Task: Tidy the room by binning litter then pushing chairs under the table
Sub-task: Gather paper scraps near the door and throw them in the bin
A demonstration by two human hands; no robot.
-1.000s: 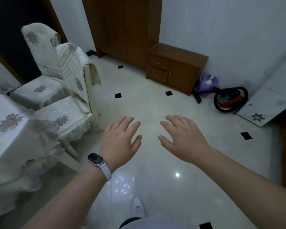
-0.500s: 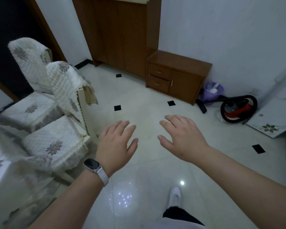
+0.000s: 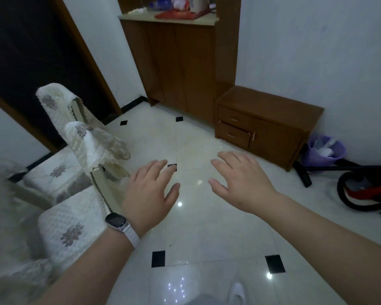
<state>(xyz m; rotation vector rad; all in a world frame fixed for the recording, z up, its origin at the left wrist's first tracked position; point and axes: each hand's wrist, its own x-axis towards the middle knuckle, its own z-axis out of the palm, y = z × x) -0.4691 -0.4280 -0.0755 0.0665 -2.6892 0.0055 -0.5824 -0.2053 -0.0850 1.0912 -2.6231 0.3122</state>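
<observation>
Two chairs with quilted white flowered covers stand at the left. The near chair (image 3: 75, 221) has its back just left of my left hand (image 3: 150, 192); the far chair (image 3: 53, 170) is behind it. Both hands are held out over the tiled floor, palms down, fingers spread, holding nothing. My right hand (image 3: 238, 181) hovers about a hand's width to the right of the left one. A purple bin (image 3: 322, 154) with litter in it stands by the wall at the right. A blurred edge of the tablecloth (image 3: 2, 216) shows at the far left.
A low wooden cabinet (image 3: 266, 126) with drawers stands against the back wall beside a tall wooden cupboard (image 3: 176, 69). A red and black vacuum cleaner (image 3: 367, 190) with its hose lies on the floor at the right. A dark doorway (image 3: 26, 53) opens behind the chairs.
The view has tilted up and turned right: the table has slid almost out of sight at the left and the cupboard top has come into view. Both hands stay spread and empty.
</observation>
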